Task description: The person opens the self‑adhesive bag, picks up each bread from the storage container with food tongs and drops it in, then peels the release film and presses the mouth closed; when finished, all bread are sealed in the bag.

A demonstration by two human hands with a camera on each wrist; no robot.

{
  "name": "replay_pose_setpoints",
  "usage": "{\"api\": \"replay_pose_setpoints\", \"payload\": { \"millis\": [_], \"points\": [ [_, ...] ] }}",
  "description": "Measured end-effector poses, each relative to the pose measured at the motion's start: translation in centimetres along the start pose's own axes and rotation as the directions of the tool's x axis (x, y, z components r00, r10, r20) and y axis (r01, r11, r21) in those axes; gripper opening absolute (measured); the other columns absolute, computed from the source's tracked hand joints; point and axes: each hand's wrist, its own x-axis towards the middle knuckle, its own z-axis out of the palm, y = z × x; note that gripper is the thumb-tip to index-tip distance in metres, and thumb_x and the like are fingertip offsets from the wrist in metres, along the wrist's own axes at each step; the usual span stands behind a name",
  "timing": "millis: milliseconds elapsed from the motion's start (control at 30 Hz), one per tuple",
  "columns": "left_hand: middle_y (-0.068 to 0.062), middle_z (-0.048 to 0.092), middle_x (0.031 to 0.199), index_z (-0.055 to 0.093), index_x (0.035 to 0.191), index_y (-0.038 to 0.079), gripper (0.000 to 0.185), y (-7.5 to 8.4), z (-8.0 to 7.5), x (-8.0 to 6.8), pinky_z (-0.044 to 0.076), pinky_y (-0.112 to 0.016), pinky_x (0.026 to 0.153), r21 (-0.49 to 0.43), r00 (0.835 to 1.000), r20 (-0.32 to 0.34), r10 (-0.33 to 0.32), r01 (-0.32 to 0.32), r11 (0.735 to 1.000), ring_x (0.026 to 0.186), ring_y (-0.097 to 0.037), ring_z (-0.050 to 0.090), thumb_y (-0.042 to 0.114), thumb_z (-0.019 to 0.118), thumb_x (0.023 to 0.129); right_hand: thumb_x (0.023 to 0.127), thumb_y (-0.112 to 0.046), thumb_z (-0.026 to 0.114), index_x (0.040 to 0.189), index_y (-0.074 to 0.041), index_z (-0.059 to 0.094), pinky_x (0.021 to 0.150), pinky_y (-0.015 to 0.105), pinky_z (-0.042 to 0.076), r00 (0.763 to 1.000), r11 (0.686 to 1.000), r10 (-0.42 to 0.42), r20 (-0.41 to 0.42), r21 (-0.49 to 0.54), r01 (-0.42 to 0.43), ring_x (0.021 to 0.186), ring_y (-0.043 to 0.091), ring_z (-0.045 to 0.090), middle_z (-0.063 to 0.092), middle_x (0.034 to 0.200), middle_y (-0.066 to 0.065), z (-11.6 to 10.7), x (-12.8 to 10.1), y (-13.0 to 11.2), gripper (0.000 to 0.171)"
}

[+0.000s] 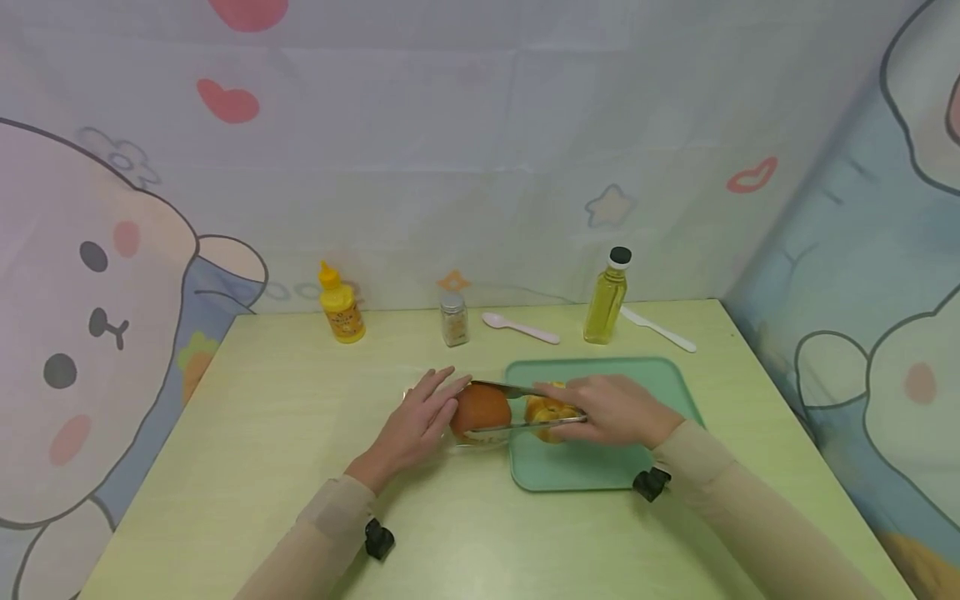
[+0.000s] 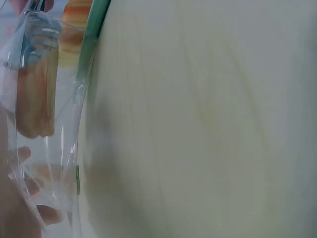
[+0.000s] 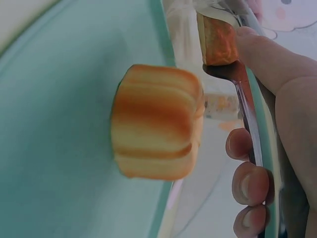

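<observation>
Across tray edge [image 1: 514,462], tongs [image 1: 517,390] pointing left, long axis sideways, right hand [image 1: 615,408] gripping them, left hand [image 1: 412,425] straight-fingered against clear bag [image 2: 65,144]

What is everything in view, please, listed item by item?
Table: 1, pale yellow-green, underneath
Squeeze bottle: 1, yellow, back left
Jar: 1, clear, back centre
Spoon: 1, pink, right of jar
Tall bottle: 1, yellow-green, back right
Slim utensil: 1, white, beside tall bottle
Tray: 1, green, table's right half
Bread roll: 1, yellow-brown, on tray
Bag: 1, clear, at tray's left
Bun: 1, brown, inside bag
Tongs: 1, silver, reaching into bag
Cartoon cloth: count unclear, multicoloured, around table
Wrist devices: 2, black, beside sleeves
Left hand: 1, bare, at bag
Right hand: 1, bare, holding tongs
Sleeves: 2, beige, behind hands
</observation>
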Motion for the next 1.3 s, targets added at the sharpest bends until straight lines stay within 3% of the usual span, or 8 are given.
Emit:
{"api": "replay_pose_setpoints", "payload": {
  "millis": [300,833,1100,1300],
  "points": [
    [-0.016,0.043,0.164,0.057,0.153,0.023,0.042,0.2,0.2,-0.1,0.028,-0.082,0.112,0.066,0.999,-0.025,0.045,-0.044,0.997,0.151,-0.054,0.032,0.027,0.048,0.113,0.100,-0.060,0.065,0.155,-0.024,0.054,0.051,0.022,0.039,0.999,0.999,-0.035,0.037,-0.025,0.036,0.056,-0.001,0.042,0.049,0.070,-0.016,0.2,2.5,-1.1,0.067],
    [-0.012,0.042,0.165,0.059,0.151,0.028,0.041,0.6,0.5,0.1,0.020,-0.082,0.115,0.133,0.998,-0.037,0.052,-0.047,0.990,0.153,-0.053,0.028,0.031,0.047,0.112,0.099,-0.061,0.065,0.155,-0.022,0.055,0.055,0.024,0.048,0.998,0.999,0.021,0.065,-0.045,-0.018,0.066,0.002,0.057,0.063,0.075,-0.011,1.1,4.9,-2.8,0.069],
    [-0.012,0.045,0.163,0.059,0.152,0.029,0.041,0.9,0.3,0.2,0.020,-0.084,0.114,0.198,0.996,-0.041,0.085,-0.075,0.977,0.152,-0.052,0.031,0.032,0.049,0.112,0.098,-0.062,0.066,0.157,-0.024,0.052,0.052,0.024,0.043,0.998,0.997,-0.024,0.058,-0.069,0.028,0.058,0.001,0.047,0.048,0.067,-0.013,2.0,5.8,-3.3,0.071],
    [-0.011,0.045,0.163,0.060,0.151,0.030,0.041,1.0,0.5,0.4,0.019,-0.084,0.114,0.226,0.992,-0.052,0.119,-0.104,0.968,0.153,-0.051,0.032,0.032,0.050,0.111,0.097,-0.062,0.067,0.157,-0.021,0.052,0.053,0.028,0.046,0.999,0.998,-0.037,0.039,-0.059,0.039,0.059,0.006,0.048,0.049,0.066,-0.010,2.3,6.4,-3.8,0.074]
  ]
}}
